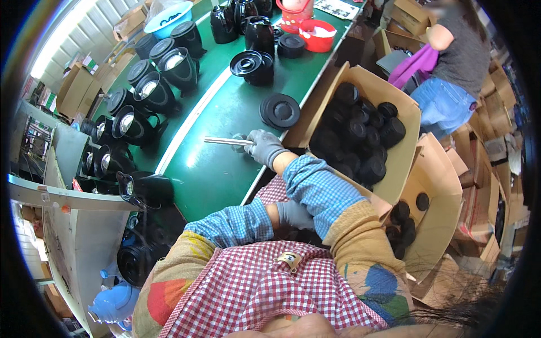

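My right hand (265, 149), in a grey glove, is closed around a straight silver metal rod (225, 141). The rod points left over the green tabletop (208, 180), near its front edge. Just beyond that hand lies a round black lid (280, 111), seemingly stacked on another. My left hand (296, 214), also gloved in grey, passes beneath my right forearm, low by the table edge. Its fingers are hidden behind my right sleeve, next to some dark pieces I cannot make out.
Black jugs (135, 125) stand in rows along the left. Another black lid part (248, 65), dark jugs (259, 36) and a red basin (317, 35) are farther back. A cardboard box (403, 160) of black round parts stands at right. Beyond it is another person (459, 65).
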Action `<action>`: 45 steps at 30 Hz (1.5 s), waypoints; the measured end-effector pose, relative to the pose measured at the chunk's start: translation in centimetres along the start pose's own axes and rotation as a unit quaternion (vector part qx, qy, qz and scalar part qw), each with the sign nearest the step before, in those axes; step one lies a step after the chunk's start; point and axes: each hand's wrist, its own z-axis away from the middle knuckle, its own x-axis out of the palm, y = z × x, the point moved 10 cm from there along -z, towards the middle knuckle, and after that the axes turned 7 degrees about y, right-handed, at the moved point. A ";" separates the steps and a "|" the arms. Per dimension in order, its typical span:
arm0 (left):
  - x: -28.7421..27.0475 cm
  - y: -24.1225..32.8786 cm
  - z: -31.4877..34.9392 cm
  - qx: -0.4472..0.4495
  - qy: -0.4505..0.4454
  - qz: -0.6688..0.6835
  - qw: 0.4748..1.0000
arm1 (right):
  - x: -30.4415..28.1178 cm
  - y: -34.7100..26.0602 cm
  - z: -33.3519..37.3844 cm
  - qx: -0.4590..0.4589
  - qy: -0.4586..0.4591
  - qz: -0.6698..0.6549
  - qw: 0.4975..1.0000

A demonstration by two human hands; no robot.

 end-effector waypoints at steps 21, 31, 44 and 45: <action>-7.1 7.3 -1.9 0.097 0.072 0.333 0.935 | -17.3 8.1 31.1 -0.056 0.413 -0.117 0.901; -5.5 2.6 -8.2 -0.035 0.187 0.398 0.897 | -16.1 20.6 37.6 0.145 0.615 -0.172 0.756; -7.3 3.7 -6.7 -0.072 0.244 0.396 0.883 | -17.7 15.1 34.0 0.065 0.497 -0.240 0.831; -8.6 2.8 -6.1 -0.052 0.270 0.379 0.884 | -18.6 14.3 34.1 0.060 0.485 -0.164 0.857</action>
